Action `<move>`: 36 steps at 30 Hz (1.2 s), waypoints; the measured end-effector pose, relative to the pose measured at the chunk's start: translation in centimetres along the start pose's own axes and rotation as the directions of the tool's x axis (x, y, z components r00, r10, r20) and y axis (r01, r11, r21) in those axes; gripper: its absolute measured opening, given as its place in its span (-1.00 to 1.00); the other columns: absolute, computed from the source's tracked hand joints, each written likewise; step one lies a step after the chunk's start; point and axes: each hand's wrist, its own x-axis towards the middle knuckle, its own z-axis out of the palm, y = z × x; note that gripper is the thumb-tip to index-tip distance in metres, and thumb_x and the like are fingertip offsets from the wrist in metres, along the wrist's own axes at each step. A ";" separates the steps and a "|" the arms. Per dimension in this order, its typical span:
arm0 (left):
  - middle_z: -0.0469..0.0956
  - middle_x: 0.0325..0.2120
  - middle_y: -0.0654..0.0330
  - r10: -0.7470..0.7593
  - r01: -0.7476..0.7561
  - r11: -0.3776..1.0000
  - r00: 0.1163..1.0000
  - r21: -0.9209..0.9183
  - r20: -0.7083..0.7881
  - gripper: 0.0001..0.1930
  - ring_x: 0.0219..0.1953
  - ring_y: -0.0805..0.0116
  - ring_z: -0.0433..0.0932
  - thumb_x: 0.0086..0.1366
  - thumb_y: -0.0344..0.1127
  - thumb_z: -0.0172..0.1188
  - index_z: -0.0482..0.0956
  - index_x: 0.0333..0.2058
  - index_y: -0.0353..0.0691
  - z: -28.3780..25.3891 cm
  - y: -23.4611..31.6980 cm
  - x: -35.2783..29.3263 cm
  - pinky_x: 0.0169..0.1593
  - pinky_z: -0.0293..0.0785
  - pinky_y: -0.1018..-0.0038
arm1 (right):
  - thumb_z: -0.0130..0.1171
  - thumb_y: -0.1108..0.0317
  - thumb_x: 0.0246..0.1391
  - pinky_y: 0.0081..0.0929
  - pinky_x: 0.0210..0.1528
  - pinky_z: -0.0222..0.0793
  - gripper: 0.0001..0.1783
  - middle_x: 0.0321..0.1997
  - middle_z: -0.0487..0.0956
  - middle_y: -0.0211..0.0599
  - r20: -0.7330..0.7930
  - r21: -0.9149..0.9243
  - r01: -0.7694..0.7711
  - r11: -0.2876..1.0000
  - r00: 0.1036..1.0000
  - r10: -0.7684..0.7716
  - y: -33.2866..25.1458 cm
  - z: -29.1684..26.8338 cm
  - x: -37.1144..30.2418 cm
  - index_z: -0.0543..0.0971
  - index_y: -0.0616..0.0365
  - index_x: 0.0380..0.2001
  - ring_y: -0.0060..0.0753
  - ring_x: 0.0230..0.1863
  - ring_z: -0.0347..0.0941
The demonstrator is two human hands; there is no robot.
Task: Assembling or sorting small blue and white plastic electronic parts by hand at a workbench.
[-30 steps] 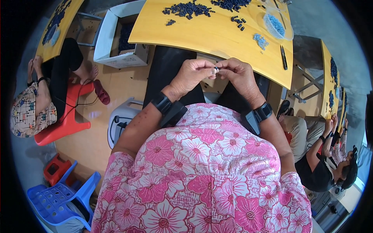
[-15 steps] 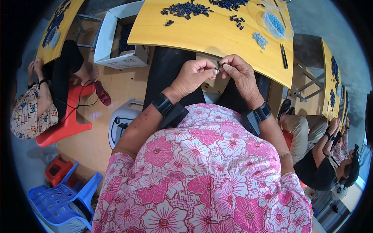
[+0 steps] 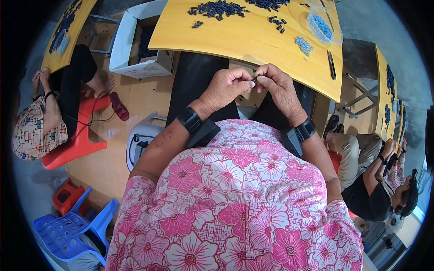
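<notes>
Just off the near edge of the yellow table point(image 3: 217, 43), above my lap, my two hands meet at the fingertips. My left hand point(image 3: 229, 86) pinches a small black part point(image 3: 255, 80) between thumb and forefinger. From the other side my right hand point(image 3: 278, 85) grips at the same spot, its fingers closed; whether it has a separate piece is too small to tell. On the table lie a heap of small black cylindrical parts point(image 3: 218, 10), a few loose black parts point(image 3: 277, 23) and a little pile of light-blue pieces point(image 3: 304, 46).
A clear bowl point(image 3: 320, 29) of light-blue pieces stands at the table's right, near a black pen-like tool point(image 3: 332, 65). An open white box point(image 3: 140, 67) is on the floor at left. Co-workers sit on both sides. A blue plastic chair point(image 3: 68, 232) stands behind left.
My fingertips have drawn closer together around the small black part, closing the slight gap between them. My arms have barely moved.
</notes>
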 end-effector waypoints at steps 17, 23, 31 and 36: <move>0.55 -0.47 0.25 -0.033 0.036 0.982 0.999 -0.186 0.019 -0.90 -0.44 0.60 0.50 0.28 -0.44 0.10 0.52 -0.32 -0.36 0.3 -0.5 -0.2 -0.29 0.48 0.64 | 0.03 0.56 0.10 -0.58 -0.26 0.43 -0.91 -0.39 0.50 -0.35 0.009 -0.361 0.147 0.921 0.988 -0.155 1.1 -0.2 0.2 0.47 0.27 -0.30 -0.58 -0.40 0.47; 0.57 -0.45 0.22 -0.051 0.052 0.978 0.999 -0.202 0.011 -0.90 -0.44 0.58 0.52 0.29 -0.44 0.11 0.53 -0.32 -0.37 0.3 -0.4 -0.3 -0.29 0.52 0.61 | 0.06 0.63 0.07 -0.61 -0.25 0.45 -0.86 -0.39 0.53 -0.38 -0.052 -0.081 0.128 0.988 0.990 -0.132 1.7 0.3 0.0 0.51 0.26 -0.28 -0.58 -0.40 0.47; 0.58 -0.46 0.21 -0.057 0.056 0.978 0.998 -0.199 0.000 -0.88 -0.46 0.58 0.52 0.29 -0.43 0.11 0.53 -0.30 -0.39 0.3 -0.2 -0.6 -0.29 0.55 0.60 | 0.06 0.60 0.10 -0.64 -0.28 0.44 -0.90 -0.40 0.55 -0.42 -0.031 -0.020 0.054 0.998 0.998 -0.055 1.7 0.2 0.2 0.53 0.25 -0.31 -0.64 -0.41 0.46; 0.58 -0.45 0.20 -0.054 0.053 0.969 0.999 -0.242 0.001 -0.88 -0.46 0.60 0.51 0.29 -0.42 0.12 0.53 -0.30 -0.38 0.1 -0.8 -0.6 -0.29 0.53 0.61 | 0.05 0.56 0.12 -0.68 -0.29 0.42 -0.91 -0.41 0.56 -0.43 -0.024 -0.048 0.017 0.999 1.000 -0.018 1.4 0.3 0.4 0.53 0.25 -0.31 -0.66 -0.42 0.46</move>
